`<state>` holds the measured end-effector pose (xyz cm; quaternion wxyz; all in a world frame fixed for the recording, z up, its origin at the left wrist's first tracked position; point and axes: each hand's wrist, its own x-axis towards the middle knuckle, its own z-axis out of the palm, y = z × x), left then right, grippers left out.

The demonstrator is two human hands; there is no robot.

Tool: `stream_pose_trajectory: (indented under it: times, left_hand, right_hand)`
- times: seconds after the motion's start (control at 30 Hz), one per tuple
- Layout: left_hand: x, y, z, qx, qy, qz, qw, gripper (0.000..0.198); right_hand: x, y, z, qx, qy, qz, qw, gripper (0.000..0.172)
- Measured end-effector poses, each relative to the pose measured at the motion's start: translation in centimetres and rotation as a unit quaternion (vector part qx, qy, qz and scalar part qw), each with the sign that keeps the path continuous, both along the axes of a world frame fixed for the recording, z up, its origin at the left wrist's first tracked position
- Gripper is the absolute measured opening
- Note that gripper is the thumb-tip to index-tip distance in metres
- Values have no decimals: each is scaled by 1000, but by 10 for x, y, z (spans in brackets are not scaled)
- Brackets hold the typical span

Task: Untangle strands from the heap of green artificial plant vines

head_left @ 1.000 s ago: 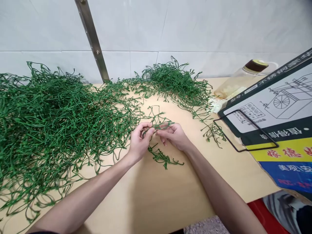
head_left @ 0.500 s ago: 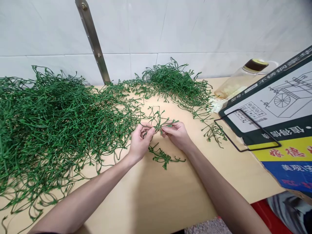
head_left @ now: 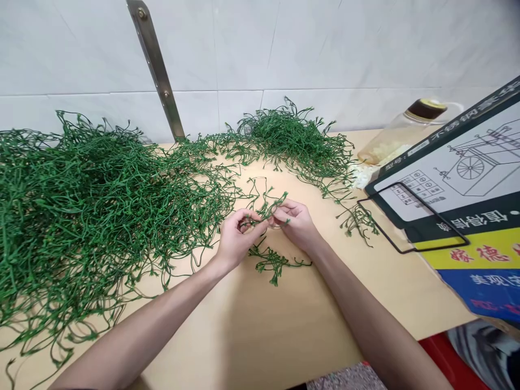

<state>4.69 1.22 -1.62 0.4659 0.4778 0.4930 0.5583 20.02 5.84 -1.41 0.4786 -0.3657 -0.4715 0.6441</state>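
Observation:
Between my two hands is a green branched plastic stem with small knobbed tips. My left hand pinches it from the left, thumb stretched toward the other hand. From the right, my right hand grips the same stem, fingertips almost touching those of the left. On the table just below the hands lies a small loose bunch of green stems. A big tangled heap of green stems spreads to the left of my left hand. Behind the hands sits a smaller pile of stems.
A printed cardboard box panel leans at the right, with a black wire frame against it. Behind it a clear bottle with a dark lid is tilted. A metal bracket stands before the tiled wall.
My hands have come closer together, the left thumb reaching further right. The held stem has shifted, its right-hand tips now pointing more upward. The piles stay the same.

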Motion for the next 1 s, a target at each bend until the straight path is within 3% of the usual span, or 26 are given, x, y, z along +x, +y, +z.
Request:
stream_pose_trajectory:
  times: [0.3, 0.43, 0.7, 0.83, 1.0]
  left_hand:
    - [-3, 1, -2, 6, 13, -5, 1000, 18]
    - [-3, 3, -2, 24, -8, 15, 1000, 16]
    - [-2, 4, 0, 13, -76, 12, 997, 23]
    - [-3, 4, 4, 16, -64, 25, 997, 21]
    - [-4, 4, 4, 24, -53, 30, 998, 15]
  right_hand:
    - [3, -1, 5, -1, 47, 49, 998, 43]
    - [1, 0, 1, -12, 17, 10, 1000, 32]
    - [-3, 3, 0, -55, 47, -79, 994, 34]
    - [-1, 3, 0, -48, 36, -62, 996, 33]
    - [2, 1, -1, -27, 23, 22, 999, 34]
